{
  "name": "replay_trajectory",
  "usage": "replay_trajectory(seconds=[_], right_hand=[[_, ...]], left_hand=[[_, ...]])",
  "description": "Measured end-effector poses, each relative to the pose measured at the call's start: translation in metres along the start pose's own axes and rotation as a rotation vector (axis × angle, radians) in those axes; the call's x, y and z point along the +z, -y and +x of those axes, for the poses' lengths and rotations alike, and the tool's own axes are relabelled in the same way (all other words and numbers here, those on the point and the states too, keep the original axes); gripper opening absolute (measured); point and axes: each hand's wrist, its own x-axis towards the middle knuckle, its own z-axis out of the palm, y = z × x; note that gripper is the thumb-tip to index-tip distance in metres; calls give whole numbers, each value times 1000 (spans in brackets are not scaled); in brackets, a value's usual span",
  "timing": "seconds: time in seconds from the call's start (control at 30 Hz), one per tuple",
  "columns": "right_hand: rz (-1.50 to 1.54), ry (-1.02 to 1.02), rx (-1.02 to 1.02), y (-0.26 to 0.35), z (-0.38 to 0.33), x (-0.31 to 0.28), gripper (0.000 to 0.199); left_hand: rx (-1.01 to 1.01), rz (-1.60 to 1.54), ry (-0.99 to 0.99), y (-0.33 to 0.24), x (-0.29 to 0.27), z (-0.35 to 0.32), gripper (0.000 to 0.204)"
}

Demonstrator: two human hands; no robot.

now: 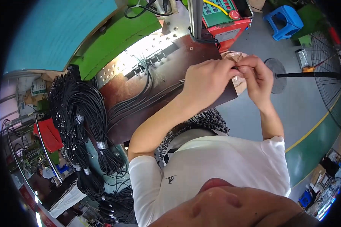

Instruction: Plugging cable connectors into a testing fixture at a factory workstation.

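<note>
My left hand (207,81) and my right hand (258,77) meet past the right end of the brown work table (178,72). Their fingertips pinch together around something small; a dark bit shows between them, too covered to name. A crumpled brown paper bag (234,56) is just beyond and below the fingers. Several black cables (138,99) run over the table, some toward a row of small metal clamps (149,62) under a bright lamp. Thick bundles of black cable (85,104), bound with silvery ties, hang at the table's left.
A green machine guard (119,43) overhangs the table's far side, with a metal post (196,19) to its right. Beyond stands a red control box (227,34). A blue stool (284,22) and a black floor fan (329,79) stand to the right.
</note>
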Motion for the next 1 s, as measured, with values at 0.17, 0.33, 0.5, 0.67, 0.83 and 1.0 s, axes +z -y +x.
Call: replay_trajectory(seconds=[0.17,0.33,0.5,0.67,0.83,1.0], right_hand=[[35,56,82,-7,8,27,8],[2,-5,179,-14,15,31,11],[-253,-164,137,-65,30,2,14],[-497,252,-323,-65,3,4,18],[-609,291,-335,-59,8,19,16],[-659,180,-253,-78,10,-4,13]], left_hand=[[-42,203,63,22,-28,-18,18],[-316,130,162,48,-51,-36,17],[-281,578,333,65,-82,-76,18],[-103,518,116,40,-64,-84,33],[18,455,53,38,4,-47,26],[-15,564,69,51,-14,-84,14]])
